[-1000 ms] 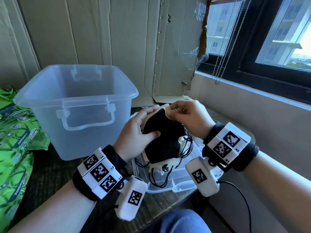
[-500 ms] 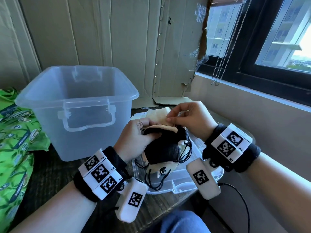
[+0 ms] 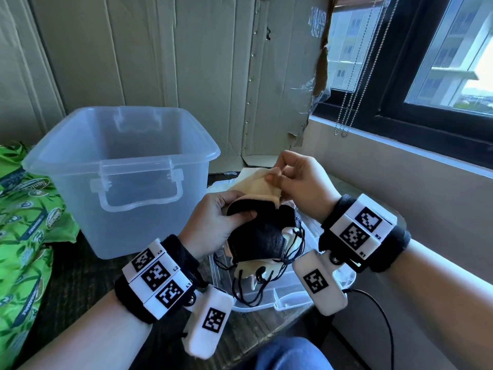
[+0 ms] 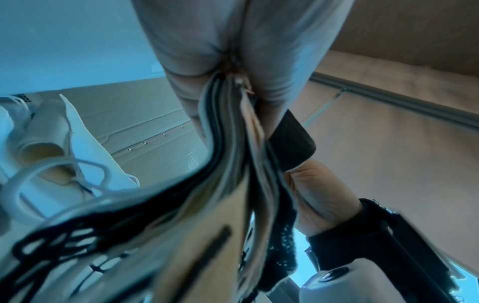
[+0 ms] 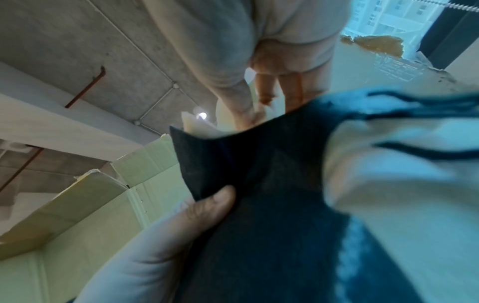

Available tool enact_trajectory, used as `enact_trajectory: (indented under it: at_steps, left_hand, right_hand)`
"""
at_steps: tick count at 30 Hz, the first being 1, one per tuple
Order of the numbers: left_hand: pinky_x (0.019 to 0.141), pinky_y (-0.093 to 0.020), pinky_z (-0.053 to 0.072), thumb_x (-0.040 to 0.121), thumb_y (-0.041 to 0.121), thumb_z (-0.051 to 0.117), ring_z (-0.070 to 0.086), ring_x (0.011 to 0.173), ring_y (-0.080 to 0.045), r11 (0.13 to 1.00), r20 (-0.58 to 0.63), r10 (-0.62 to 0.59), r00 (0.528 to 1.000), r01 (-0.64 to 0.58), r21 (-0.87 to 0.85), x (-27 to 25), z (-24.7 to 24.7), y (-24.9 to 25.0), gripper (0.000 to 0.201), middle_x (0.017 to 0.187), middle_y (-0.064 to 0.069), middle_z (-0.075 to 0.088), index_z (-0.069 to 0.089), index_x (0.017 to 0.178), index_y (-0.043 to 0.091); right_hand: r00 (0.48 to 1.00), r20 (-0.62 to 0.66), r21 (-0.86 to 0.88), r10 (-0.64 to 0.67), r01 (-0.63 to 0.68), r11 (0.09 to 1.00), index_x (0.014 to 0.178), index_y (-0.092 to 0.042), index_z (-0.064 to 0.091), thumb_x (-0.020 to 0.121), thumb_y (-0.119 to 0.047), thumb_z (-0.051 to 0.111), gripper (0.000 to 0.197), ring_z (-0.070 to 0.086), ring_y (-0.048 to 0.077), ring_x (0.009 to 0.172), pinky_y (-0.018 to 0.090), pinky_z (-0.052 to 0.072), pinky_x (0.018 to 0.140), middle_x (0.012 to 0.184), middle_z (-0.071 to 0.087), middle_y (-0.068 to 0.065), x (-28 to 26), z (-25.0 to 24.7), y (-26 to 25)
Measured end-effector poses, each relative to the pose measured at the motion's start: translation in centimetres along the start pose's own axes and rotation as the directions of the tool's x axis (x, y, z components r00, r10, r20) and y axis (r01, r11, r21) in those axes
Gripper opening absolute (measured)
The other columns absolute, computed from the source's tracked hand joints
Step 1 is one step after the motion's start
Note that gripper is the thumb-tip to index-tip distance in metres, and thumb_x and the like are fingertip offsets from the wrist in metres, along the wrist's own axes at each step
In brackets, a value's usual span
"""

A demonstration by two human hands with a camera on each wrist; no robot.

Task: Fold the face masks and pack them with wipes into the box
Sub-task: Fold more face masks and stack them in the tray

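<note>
My left hand (image 3: 226, 217) grips a stack of folded face masks, with a black mask (image 3: 262, 236) on top and beige ones beneath; black ear loops (image 3: 248, 287) dangle below. In the left wrist view the stack's layered edges (image 4: 233, 164) run between thumb and fingers. My right hand (image 3: 290, 180) pinches the upper corner of a beige mask (image 3: 256, 184) and lifts it off the back of the stack. The right wrist view shows the black mask (image 5: 259, 184) under the left thumb (image 5: 207, 207). The clear plastic box (image 3: 120, 166) stands open to the left, with nothing visible inside.
The clear box lid (image 3: 280, 297) lies on the dark table (image 3: 80, 276) under the hands, with more pale masks (image 3: 226, 186) behind. Green wipe packs (image 3: 24, 222) lie at the far left. Cardboard (image 3: 186, 62) lines the wall behind; a window sill (image 3: 400, 145) runs along the right.
The right hand has drawn the beige mask's corner up and back, away from the black mask. The left hand has lowered the stack slightly and tilted it flatter.
</note>
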State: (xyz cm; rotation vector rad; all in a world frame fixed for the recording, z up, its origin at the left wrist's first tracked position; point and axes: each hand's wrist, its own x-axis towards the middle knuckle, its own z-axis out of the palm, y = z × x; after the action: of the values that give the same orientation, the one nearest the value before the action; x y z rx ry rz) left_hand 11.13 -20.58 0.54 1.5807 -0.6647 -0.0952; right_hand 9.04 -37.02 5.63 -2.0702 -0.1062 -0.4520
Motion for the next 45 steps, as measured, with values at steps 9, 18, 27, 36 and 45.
enact_trajectory:
  at_steps: [9, 18, 27, 36, 45]
  left_hand:
    - [0.095, -0.043, 0.047, 0.07, 0.016, 0.067, 0.066, 0.097, -0.031, 1.0, 0.036, 0.004, 0.999, -0.004, 0.024, 0.2, -0.3, -0.2, 0.03, 0.1, -0.016, 0.071, 0.072, 0.098, 0.004]
    - [0.083, -0.042, 0.053, 0.08, -0.005, 0.066, 0.064, 0.081, -0.026, 0.999, -0.134, -0.03, 0.99, 0.025, -0.033, 0.6, -0.9, -0.2, 0.027, 0.086, -0.011, 0.069, 0.065, 0.092, 0.019]
    - [0.096, -0.038, 0.045, 0.077, 0.008, 0.063, 0.058, 0.09, -0.013, 0.985, -0.179, 0.148, 0.973, -0.129, 0.113, 0.6, -1.0, -0.4, 0.042, 0.094, 0.013, 0.062, 0.055, 0.092, 0.047]
    - [0.084, -0.027, 0.047, 0.087, 0.014, 0.063, 0.065, 0.088, -0.017, 0.992, -0.178, 0.038, 0.983, -0.016, 0.122, 0.0, -0.2, 0.4, 0.017, 0.093, -0.008, 0.073, 0.073, 0.084, 0.028]
    - [0.071, -0.025, 0.054, 0.079, 0.006, 0.072, 0.065, 0.069, -0.007, 0.99, -0.066, 0.033, 0.997, -0.023, 0.139, -0.5, 0.2, 0.5, 0.019, 0.078, 0.003, 0.074, 0.073, 0.078, 0.025]
  right_hand:
    - [0.982, -0.19, 0.082, 0.003, 0.013, 0.997, 0.063, -0.02, 0.045, 0.088, -0.004, 0.056, 0.033, 0.056, 0.024, 0.052, 0.045, 0.055, 0.052, 0.066, 0.057, 0.011, 0.3, -0.8, -0.9]
    - [0.835, -0.551, -0.095, 0.012, -0.077, 0.992, 0.059, -0.027, 0.041, 0.083, -0.014, 0.062, 0.034, 0.061, 0.035, 0.087, 0.053, 0.052, 0.077, 0.076, 0.056, -0.003, 1.8, -4.7, 0.0]
    - [0.887, -0.461, -0.332, 0.04, -0.214, 0.918, 0.057, -0.019, 0.048, 0.072, -0.01, 0.067, 0.026, 0.049, 0.014, 0.061, 0.021, 0.037, 0.055, 0.058, 0.049, -0.006, 0.7, -7.4, 0.2]
    - [0.987, 0.132, 0.055, 0.092, -0.1, 0.993, 0.084, -0.007, 0.064, 0.087, 0.008, 0.05, 0.02, 0.055, 0.007, 0.04, 0.018, 0.044, 0.045, 0.047, 0.059, -0.005, -2.7, -1.6, -1.1]
    - [0.992, 0.114, -0.224, 0.05, -0.024, 0.974, 0.077, -0.021, 0.059, 0.071, -0.003, 0.071, 0.022, 0.051, 0.012, 0.063, 0.031, 0.047, 0.063, 0.07, 0.056, 0.002, -2.3, -0.7, 0.4]
